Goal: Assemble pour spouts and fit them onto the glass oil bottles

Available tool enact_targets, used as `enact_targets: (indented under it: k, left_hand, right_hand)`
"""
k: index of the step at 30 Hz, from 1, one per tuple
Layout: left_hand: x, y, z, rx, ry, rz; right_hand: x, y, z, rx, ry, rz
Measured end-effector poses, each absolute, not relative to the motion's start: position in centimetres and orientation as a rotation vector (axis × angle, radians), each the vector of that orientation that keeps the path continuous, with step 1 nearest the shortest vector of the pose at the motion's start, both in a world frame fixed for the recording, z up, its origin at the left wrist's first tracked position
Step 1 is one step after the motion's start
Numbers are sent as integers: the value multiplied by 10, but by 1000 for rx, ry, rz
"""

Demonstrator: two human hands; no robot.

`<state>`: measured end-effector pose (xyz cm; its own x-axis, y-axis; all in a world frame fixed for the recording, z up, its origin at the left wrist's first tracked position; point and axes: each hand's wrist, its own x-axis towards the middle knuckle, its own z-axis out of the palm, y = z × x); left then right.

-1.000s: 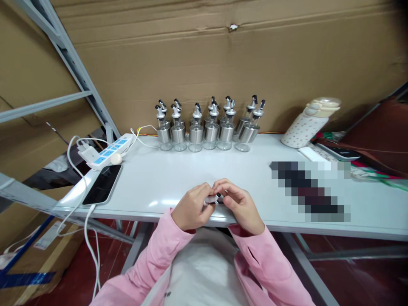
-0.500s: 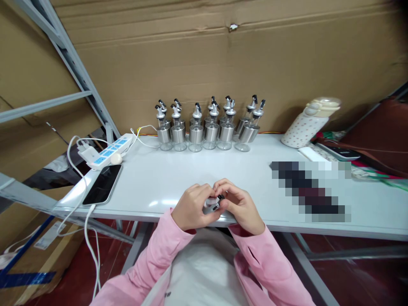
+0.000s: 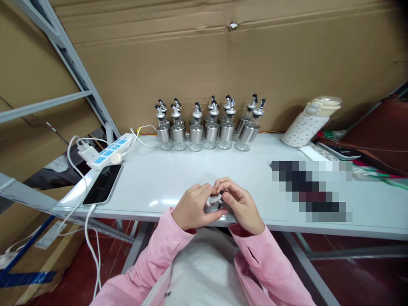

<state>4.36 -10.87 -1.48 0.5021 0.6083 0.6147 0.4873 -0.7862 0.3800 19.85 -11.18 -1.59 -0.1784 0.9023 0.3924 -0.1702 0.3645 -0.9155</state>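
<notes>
Close to the table's front edge, my left hand (image 3: 195,207) curls around a small silver pour spout (image 3: 213,200) with a black flap. Its fingers cover part of the spout. The thumb and fingers of my right hand (image 3: 242,207) pinch the spout's black end from the other side. Both hands meet fingertip to fingertip around it. Beyond them, along the back of the table, stand several glass oil bottles (image 3: 195,135) with steel sleeves, topped by silver spouts with black flaps.
At left a phone (image 3: 103,185) lies beside a white power strip (image 3: 110,152) with cables hanging over the edge. A dotted drinking bottle (image 3: 304,125) stands at back right. A pixelated dark patch covers part of the right side. Cardboard (image 3: 178,63) walls the back.
The spout has turned a little between the fingers, and its black part now points more downward. My right thumb has shifted slightly up over it. My left hand keeps its place.
</notes>
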Motion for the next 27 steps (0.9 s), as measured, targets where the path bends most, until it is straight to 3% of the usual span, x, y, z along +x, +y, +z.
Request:
enact_targets:
  k: [13, 21, 27]
  left_hand:
    - [44, -106, -12, 2494, 1074, 848]
    - [43, -107, -8, 2507, 1121, 818]
    - [35, -110, 49, 2690, 1156, 948]
  right_hand:
    - [190, -110, -12, -775, -743, 1185]
    - [195, -117, -11, -827, -944, 1221]
    - [194, -114, -20, -887, -1146, 1181]
